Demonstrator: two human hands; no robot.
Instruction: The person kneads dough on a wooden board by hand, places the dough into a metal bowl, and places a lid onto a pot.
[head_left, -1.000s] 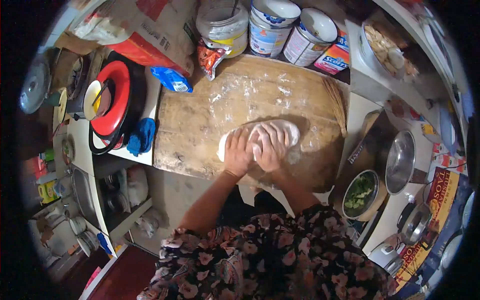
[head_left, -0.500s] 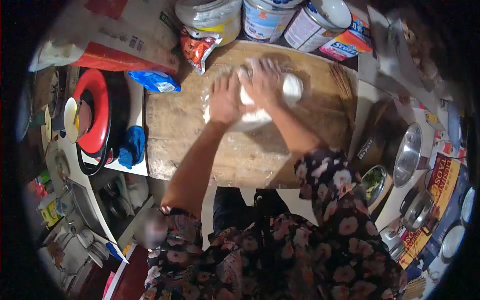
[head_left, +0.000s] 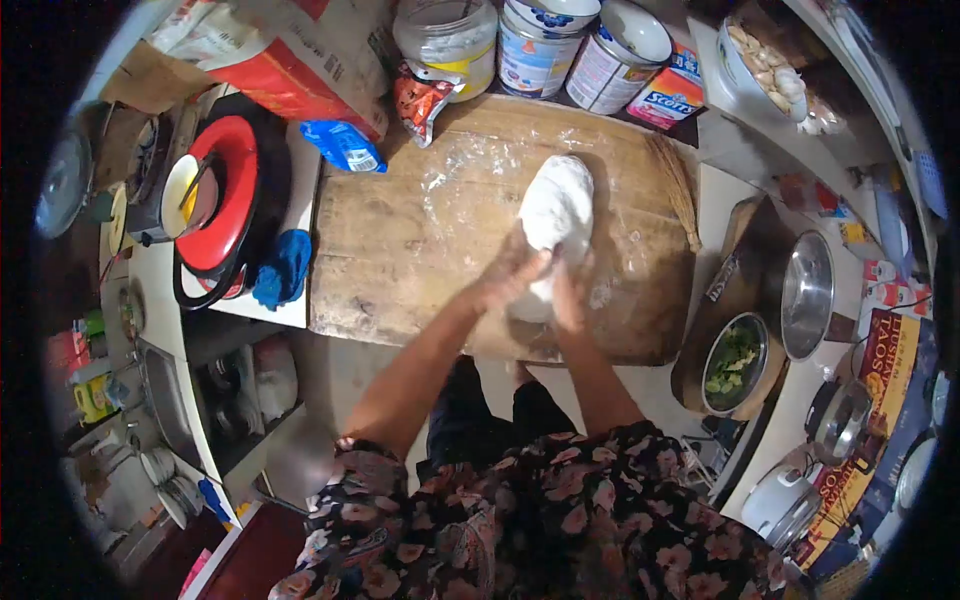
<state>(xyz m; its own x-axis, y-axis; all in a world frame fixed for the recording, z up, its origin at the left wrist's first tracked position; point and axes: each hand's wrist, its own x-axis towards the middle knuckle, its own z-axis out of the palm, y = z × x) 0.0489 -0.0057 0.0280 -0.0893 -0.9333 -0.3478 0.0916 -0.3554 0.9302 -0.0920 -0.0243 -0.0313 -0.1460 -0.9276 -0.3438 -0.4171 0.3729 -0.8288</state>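
Note:
A lump of white dough (head_left: 558, 200) stretches lengthwise over the floured wooden board (head_left: 400, 260), right of the board's middle. Around its near end are both my hands, slightly smeared by motion. My left hand (head_left: 512, 277) grips it from the left, the thumb pointing across toward the right. On the other side my right hand (head_left: 570, 290) presses against the dough, its fingers partly hidden. A little dough shows below and between the hands. White flour marks are scattered on the wood to the left of the dough.
Behind the board stand a plastic tub (head_left: 445, 50), tins (head_left: 540, 60) with bowls on top and a red packet (head_left: 425, 100). A blue packet (head_left: 343, 146) overlaps the left edge; a straw brush (head_left: 675, 190) lies right. Further right are a bowl of greens (head_left: 735, 365) and a steel bowl (head_left: 806, 295).
Both hands have left the top of the dough and come nearer to me, now at its near end. The dough has turned from lying sideways to pointing away from me. The view has shifted.

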